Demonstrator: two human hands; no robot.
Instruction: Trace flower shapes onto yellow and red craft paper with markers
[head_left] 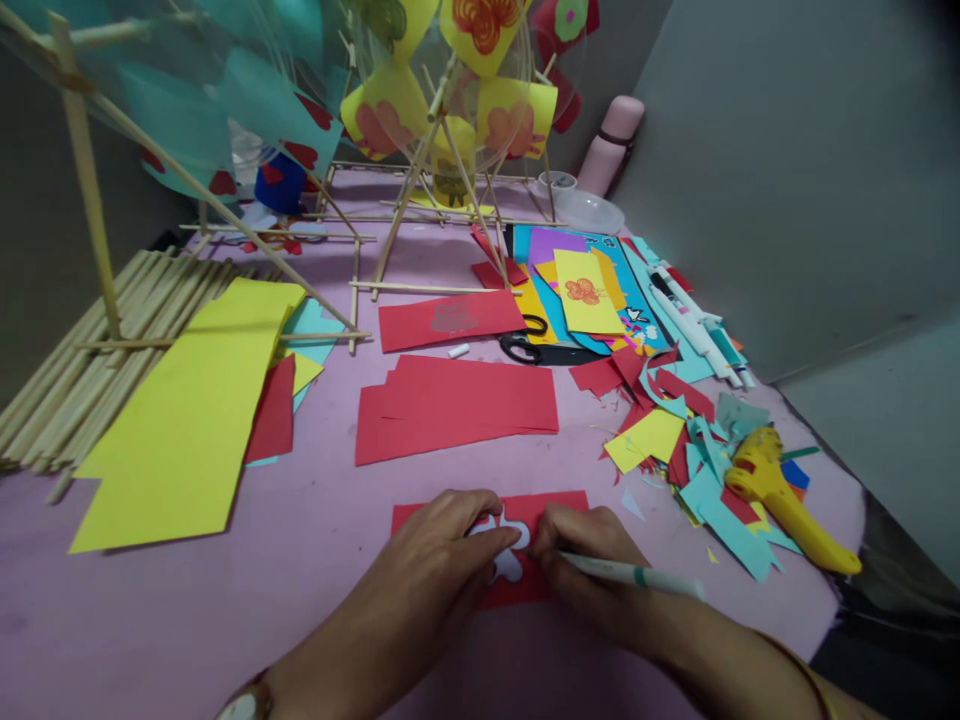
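Observation:
A small white paper butterfly cutout (508,571) lies on a red paper strip (559,502) at the table's near edge. My left hand (442,550) holds the cutout down, its thumb and fingertips pressed on it. Gripped in my right hand (589,560) is a white marker (611,570) with a green band, its rear end pointing right. The marker's tip is hidden behind my fingers, close to the cutout's right side.
Red strips (457,405) lie beyond my hands, with black-handled scissors (521,345) behind. Yellow paper (187,420) and bamboo sticks (97,340) are at left. Paper scraps (652,435), a yellow glue gun (795,510) and markers (697,325) lie right; stick frames (409,205) stand behind.

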